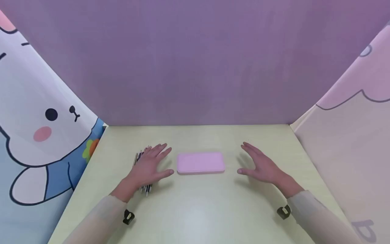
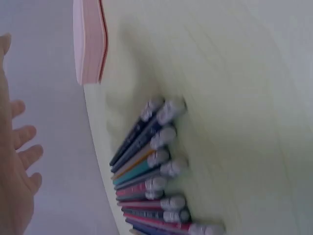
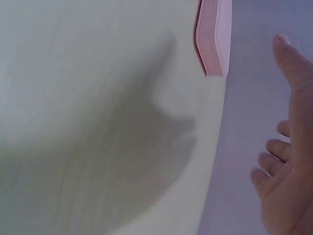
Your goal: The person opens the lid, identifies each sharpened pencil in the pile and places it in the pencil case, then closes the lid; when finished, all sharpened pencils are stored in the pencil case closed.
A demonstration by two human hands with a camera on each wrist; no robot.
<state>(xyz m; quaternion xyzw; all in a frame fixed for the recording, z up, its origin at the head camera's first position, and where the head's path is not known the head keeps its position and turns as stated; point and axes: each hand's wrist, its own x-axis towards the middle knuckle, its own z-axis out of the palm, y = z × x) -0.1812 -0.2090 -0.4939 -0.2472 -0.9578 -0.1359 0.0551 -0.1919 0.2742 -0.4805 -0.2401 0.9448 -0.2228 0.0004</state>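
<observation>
the case (image 1: 201, 163) is a flat pink oblong with rounded corners and smooth, plain sides, a dark reddish line along its base in the wrist views. left of the case is a row of slim pens (image 2: 139, 169), barrels dark blue, teal, orange and pink, each with a pale, shiny end.

the case lies on a pale, faintly grained table (image 1: 198, 210). behind the case rises a plain purple backdrop (image 1: 198, 61); far to its left hangs a cartoon-printed sheet (image 1: 61, 135), far to its right a pink and whitish one.

the left hand (image 1: 146, 169) is over the pens, left of the case, fingers spread, the thumb pointing to the case and just short of it. the right hand (image 1: 265, 167) hovers right of the case, a little farther off, fingers loosely extended, thumb held wide of them. neither hand touches the case.
</observation>
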